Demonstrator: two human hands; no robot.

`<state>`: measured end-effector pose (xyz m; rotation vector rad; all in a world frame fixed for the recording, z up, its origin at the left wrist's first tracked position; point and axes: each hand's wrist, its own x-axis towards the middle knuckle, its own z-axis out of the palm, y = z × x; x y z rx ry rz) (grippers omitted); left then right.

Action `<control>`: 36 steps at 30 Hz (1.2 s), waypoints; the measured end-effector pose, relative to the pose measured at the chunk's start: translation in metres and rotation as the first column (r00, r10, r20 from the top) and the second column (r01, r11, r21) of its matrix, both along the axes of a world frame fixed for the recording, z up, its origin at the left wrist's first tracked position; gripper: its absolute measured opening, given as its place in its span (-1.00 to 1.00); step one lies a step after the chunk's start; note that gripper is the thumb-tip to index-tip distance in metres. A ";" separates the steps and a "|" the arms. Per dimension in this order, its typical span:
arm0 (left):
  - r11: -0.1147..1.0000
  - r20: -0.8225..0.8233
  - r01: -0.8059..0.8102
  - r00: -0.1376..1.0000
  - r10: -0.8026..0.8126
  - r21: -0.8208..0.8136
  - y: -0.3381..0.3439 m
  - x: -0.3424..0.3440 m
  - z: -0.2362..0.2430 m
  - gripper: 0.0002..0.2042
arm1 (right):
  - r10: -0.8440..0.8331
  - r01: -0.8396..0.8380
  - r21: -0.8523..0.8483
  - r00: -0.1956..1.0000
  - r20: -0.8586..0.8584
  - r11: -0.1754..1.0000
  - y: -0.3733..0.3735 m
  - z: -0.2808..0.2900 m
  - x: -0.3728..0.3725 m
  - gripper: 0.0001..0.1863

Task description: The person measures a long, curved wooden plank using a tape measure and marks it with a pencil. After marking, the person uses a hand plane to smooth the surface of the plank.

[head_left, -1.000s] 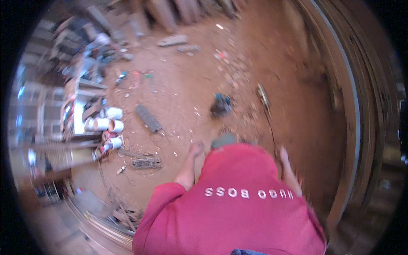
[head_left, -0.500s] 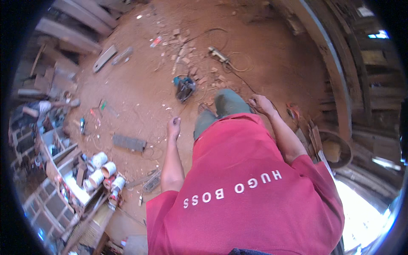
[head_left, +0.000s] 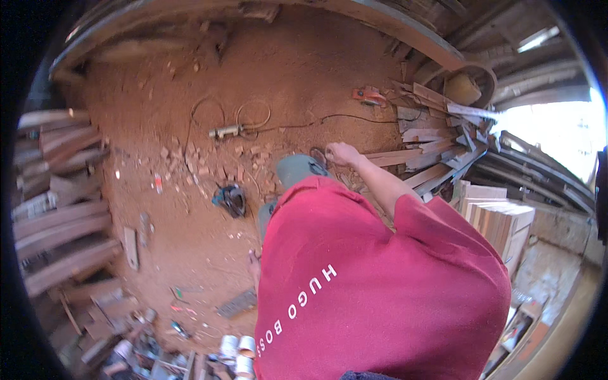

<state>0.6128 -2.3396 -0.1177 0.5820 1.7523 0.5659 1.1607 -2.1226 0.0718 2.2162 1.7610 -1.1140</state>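
right hand [head_left: 342, 154] curled at upper centre, arm [head_left: 385, 183] outstretched; left hand [head_left: 254, 258] partly behind the red shirt [head_left: 373, 272]; cannot tell either grip. teal power tool [head_left: 230, 200] left of centre on reddish dirt floor [head_left: 304, 57], planks [head_left: 63, 221] stacked far left.

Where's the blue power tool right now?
In the head view, the blue power tool sits on the dirt floor, left of the green trousers, below scattered wood pieces.
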 end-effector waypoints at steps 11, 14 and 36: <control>0.966 -0.191 0.213 0.952 -0.239 -0.146 0.203 0.133 0.101 -0.46 | -0.423 0.436 0.084 0.896 -0.131 0.896 -0.086 -0.047 0.210 -0.66; 0.954 -0.149 0.300 0.944 -0.295 0.014 0.259 0.254 0.115 -0.49 | -0.450 0.456 0.030 0.886 -0.110 0.890 -0.127 -0.073 0.292 -0.66; -0.370 -0.718 0.807 0.093 -0.690 0.460 0.537 1.023 0.299 -0.62 | -0.760 0.999 -0.046 -0.009 -0.650 0.028 -0.134 -0.099 0.451 -0.81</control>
